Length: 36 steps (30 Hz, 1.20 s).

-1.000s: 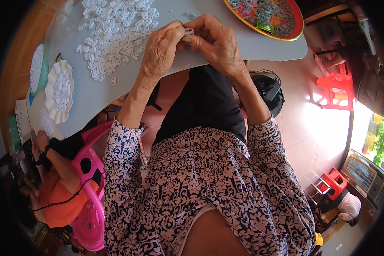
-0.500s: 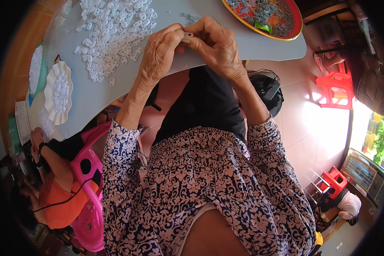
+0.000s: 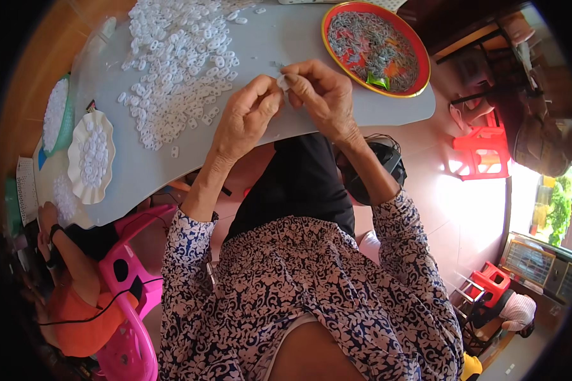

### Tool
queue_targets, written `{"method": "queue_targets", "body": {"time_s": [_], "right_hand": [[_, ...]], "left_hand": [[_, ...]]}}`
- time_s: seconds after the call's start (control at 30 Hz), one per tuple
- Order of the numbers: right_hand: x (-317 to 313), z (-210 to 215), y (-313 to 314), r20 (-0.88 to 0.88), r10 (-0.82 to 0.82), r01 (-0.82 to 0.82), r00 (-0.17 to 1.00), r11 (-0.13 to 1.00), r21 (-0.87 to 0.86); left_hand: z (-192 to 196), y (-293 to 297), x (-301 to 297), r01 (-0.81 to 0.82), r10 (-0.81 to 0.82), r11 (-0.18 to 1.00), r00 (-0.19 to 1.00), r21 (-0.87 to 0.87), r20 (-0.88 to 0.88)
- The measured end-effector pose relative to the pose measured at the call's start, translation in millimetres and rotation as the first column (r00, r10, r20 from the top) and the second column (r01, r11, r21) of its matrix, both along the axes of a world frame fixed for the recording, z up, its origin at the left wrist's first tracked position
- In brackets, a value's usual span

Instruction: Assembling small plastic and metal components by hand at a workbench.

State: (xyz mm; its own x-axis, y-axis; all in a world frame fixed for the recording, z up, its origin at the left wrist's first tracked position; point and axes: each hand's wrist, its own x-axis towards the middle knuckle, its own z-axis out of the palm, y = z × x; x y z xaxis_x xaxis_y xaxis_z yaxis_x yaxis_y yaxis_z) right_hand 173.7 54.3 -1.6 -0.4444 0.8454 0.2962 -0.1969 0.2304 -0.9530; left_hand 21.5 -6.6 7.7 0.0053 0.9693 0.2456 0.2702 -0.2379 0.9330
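Over the near edge of the grey table, my two hands are close together with the fingers bent. A small white plastic piece is pinched at the fingertips of my right hand. Beside it, my left hand has its thumb and forefinger pressed together; whatever lies between them is hidden. To the left spreads a large heap of white plastic pieces with two holes each. A round red tray with a gold rim stands at the right, holding many small grey parts and a green packet.
A scalloped white dish and a green basket hold more white pieces on the left. Another person in an orange top sits there by a pink chair. A red stool stands on the floor to the right.
The view has shifted, so table and hands appear lower. My fingertips have drawn slightly apart, and the white piece is turned differently, now at my right fingertips.
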Motion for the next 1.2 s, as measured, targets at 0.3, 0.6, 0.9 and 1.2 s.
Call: {"method": "queue_targets", "body": {"time_s": [0.3, 0.6, 0.9, 1.2], "right_hand": [[-8.0, 119.6, 174.2, 0.177, -0.435, 0.253, 0.883, 0.758, 0.601], [-71.9, 51.1, 109.9, 0.514, -0.106, -0.363, 0.851, 0.589, 0.722], [-83.9, 29.3, 91.3, 0.762, -0.003, -0.548, 0.647, 0.694, 0.468], [-64.6, 36.3, 76.2, 0.797, -0.07, -0.526, 0.6, 0.716, 0.459]], "left_hand": [[-12.7, -10.3, 3.4, -0.031, 0.022, 0.999, 0.941, 0.02, 0.337], [-16.0, -10.0, 2.8, -0.085, 0.108, 0.994, 0.763, -0.067, 0.637], [-3.2, -14.6, 9.4, -0.11, 0.156, 0.987, 0.822, -0.116, 0.548], [-15.2, -9.3, 5.8, -0.118, 0.171, 0.985, 0.711, -0.124, 0.682]]}}
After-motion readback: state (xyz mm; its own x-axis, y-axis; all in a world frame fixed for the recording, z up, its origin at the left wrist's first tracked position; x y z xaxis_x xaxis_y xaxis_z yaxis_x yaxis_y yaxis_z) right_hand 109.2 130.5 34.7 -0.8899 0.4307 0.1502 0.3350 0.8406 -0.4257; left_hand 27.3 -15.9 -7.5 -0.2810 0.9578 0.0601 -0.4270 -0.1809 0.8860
